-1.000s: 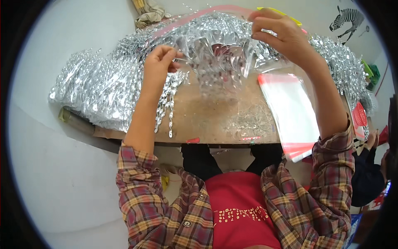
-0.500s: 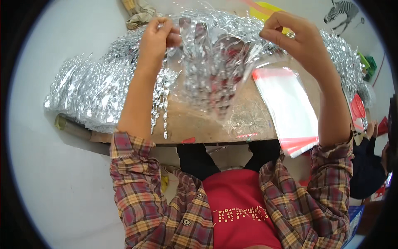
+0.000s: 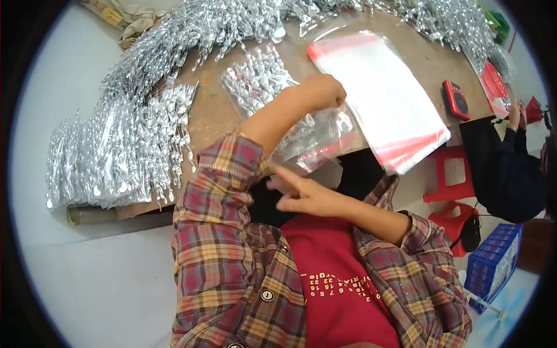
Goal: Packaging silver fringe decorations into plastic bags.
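On the table in front of me lies a clear plastic bag (image 3: 342,126) with silver twisted foil strands (image 3: 261,75) inside and a red band along its near edge. My left hand (image 3: 319,93) reaches across it, fingers curled closed by its right side; whether they pinch anything is hidden. Lower down, my right hand (image 3: 307,194) is by the bag's near edge, slightly blurred, with its index finger stretched out and thumb apart. I see nothing in it. Right of the bag rests a stack of flat plastic bags (image 3: 383,98) with red ends, jutting past the table edge.
Heaps of silver foil strands (image 3: 110,156) line the table's left and far sides. A red device with a round speaker (image 3: 455,100) and a red basket (image 3: 494,81) sit at the right. Beyond are a red stool (image 3: 449,174), a blue crate (image 3: 493,258) and another person (image 3: 505,174).
The raised bag of silver strands now lies on the table. My left hand has moved right and nearer across it; my right hand has come down to its near edge. The view has shifted.
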### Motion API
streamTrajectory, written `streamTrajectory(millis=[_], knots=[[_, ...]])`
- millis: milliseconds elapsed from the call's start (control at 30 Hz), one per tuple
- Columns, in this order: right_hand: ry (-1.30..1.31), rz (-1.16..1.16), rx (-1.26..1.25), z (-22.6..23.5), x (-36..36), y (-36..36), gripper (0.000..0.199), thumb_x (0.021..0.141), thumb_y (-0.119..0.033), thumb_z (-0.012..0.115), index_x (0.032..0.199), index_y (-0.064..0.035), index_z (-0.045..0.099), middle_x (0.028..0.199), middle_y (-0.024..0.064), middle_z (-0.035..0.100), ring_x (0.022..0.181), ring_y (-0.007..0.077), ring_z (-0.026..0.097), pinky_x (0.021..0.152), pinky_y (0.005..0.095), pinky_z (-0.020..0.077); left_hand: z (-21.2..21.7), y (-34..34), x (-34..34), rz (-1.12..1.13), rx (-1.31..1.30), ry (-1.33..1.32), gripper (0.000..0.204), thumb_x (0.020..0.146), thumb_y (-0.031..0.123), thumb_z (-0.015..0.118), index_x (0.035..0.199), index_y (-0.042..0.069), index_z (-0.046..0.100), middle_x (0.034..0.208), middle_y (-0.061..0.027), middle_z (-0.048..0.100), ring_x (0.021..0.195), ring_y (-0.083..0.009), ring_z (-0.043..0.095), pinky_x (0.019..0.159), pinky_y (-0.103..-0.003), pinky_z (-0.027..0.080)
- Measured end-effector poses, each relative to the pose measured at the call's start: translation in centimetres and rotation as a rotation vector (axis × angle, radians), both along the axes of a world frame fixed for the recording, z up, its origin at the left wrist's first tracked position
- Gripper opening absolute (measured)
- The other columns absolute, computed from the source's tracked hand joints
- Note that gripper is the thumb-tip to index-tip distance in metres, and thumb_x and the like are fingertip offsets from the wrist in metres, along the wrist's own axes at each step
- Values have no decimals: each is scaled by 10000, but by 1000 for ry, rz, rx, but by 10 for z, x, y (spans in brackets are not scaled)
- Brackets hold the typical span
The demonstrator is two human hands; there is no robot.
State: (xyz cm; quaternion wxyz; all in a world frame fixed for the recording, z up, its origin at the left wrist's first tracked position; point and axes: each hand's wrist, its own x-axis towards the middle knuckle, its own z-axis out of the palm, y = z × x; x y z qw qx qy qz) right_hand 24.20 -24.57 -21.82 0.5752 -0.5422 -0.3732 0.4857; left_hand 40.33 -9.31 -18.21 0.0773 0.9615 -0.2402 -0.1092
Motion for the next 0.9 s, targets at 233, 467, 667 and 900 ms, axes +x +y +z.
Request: streamTrajectory(millis=[233, 467, 667, 900], knots=[[-371, 121, -162, 20, 29, -72, 430, 894, -129, 619, 1303, -46, 515, 937, 95, 687, 867, 153, 651, 785, 274, 507, 33, 44, -167, 882, -663, -358, 410, 832, 160, 655, 1221, 61, 570, 1144, -146, 611, 1050, -317, 574, 886, -403, 453], [-989, -431, 170, 59, 74, -9, 271, 895, -130, 593, 1153, -52, 624, 1065, 106, 651, 995, 258, 603, 864, 331, 459, -18, 26, -217, 648, -317, -589, 571, 845, 222, 647, 1348, 35, 450, 1369, -181, 462, 1253, -372, 429, 1027, -448, 354], [-1407, -241, -185, 0, 95, 52, 554, 954, -443, 456, 1449, -213, 360, 1510, 102, 323, 1398, 356, 259, 1107, 547, 195, -52, 28, -225, 592, -275, -510, 655, 840, 302, 643, 1394, 46, 406, 1462, -171, 366, 1357, -371, 305, 1088, -474, 279], [-1360, -140, -276, -3, 137, 56, 602, 941, -547, 393, 1463, -252, 336, 1516, 95, 316, 1389, 388, 264, 1107, 545, 214, -45, 38, -220, 797, -587, -562, 547, 853, 244, 642, 1329, 36, 472, 1390, -200, 427, 1271, -370, 418, 1045, -446, 345]])
